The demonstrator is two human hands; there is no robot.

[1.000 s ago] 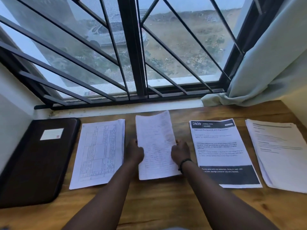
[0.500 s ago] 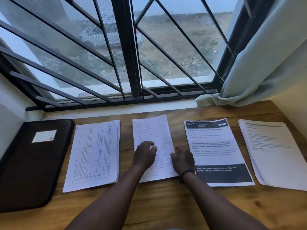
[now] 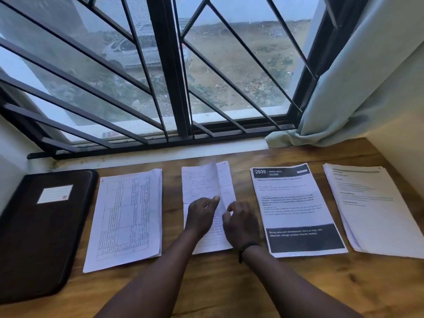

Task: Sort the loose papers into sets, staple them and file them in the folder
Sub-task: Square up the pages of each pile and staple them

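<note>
The handwritten set (image 3: 202, 180) lies in the middle of the wooden desk (image 3: 218, 283). Its top sheet is lifted along the right edge and curls leftward, showing the sheet beneath. My left hand (image 3: 200, 216) pinches that lifted edge with the thumb on top. Just right of it, my right hand (image 3: 241, 222) rests with bent fingers on the set's right edge. A table-printed set (image 3: 126, 216) lies to the left. The "2939 Dining Area" set (image 3: 296, 210) and a plain text set (image 3: 371, 210) lie to the right. The dark folder (image 3: 39, 230) lies shut at far left.
A barred window (image 3: 169, 76) and its white sill (image 3: 160, 154) run along the desk's back edge. A pale curtain (image 3: 358, 83) hangs at the back right, touching the desk corner. Walls close in both sides. No stapler is in view.
The handwritten set, held up in both hands a second ago, now lies on the desk. My left hand has moved onto it and lifted the top sheet's right edge.
</note>
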